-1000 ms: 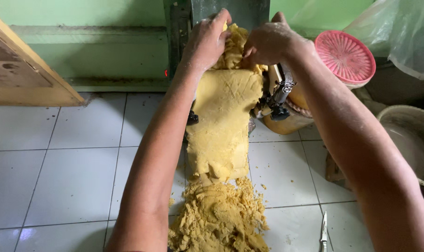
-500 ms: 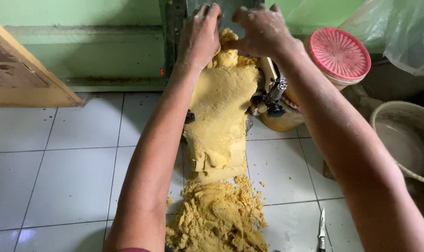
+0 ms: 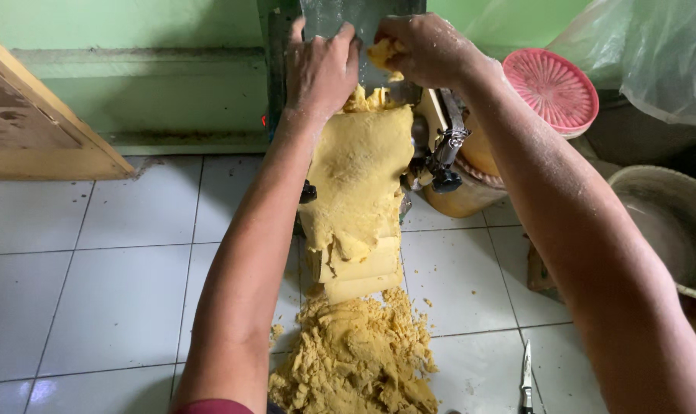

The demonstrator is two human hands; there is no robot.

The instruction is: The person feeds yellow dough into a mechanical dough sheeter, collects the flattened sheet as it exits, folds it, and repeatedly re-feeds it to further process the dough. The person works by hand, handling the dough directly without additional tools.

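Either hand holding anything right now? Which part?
Right hand pinches a small lump of yellow dough in its fingertips. Left hand presses on the dough sheet's top edge; no closed grip visible.

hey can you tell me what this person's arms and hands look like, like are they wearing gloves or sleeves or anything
No gloves: both hands are bare. The left hand and right hand show no rings or watch that I can see. Both forearms are bare too, and the right one carries a light dusting of pale powder. The only clothing in view is a dark red sleeve edge on the left upper arm, at the bottom of the picture.
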